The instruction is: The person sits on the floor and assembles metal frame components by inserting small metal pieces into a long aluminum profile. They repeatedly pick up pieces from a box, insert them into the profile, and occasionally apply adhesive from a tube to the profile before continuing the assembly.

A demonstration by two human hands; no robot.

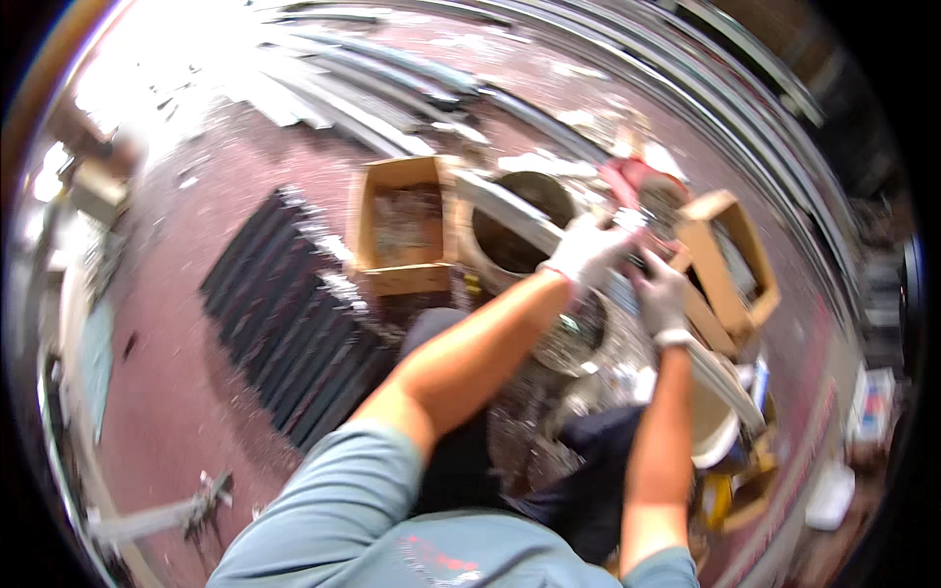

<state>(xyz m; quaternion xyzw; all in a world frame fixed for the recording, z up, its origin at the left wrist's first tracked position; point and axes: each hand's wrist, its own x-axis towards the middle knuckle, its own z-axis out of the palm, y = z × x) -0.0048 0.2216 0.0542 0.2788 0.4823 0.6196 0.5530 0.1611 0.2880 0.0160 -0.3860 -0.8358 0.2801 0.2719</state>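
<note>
My left hand (586, 255), in a pale glove, is closed around a long, pale metal bar (518, 214), whose far end reaches up and left across a round bucket (539, 186). Beside it on the right, my gloved right hand (663, 294) has its fingers curled in toward the bar. What looks like the same bar comes out past my right wrist and slopes down to the right. A small dark part shows between the hands, too blurred to name. Below my left hand is a second round container (573, 333) with shiny bits in it.
An open cardboard box (407, 279) and a stack of dark ribbed strips (294, 323) lie to the left. Another box (730, 265) stands tilted at right, near a red thing (627, 181). Long metal profiles (372, 73) cover the far floor. A white tub (716, 431) sits near my right forearm.
</note>
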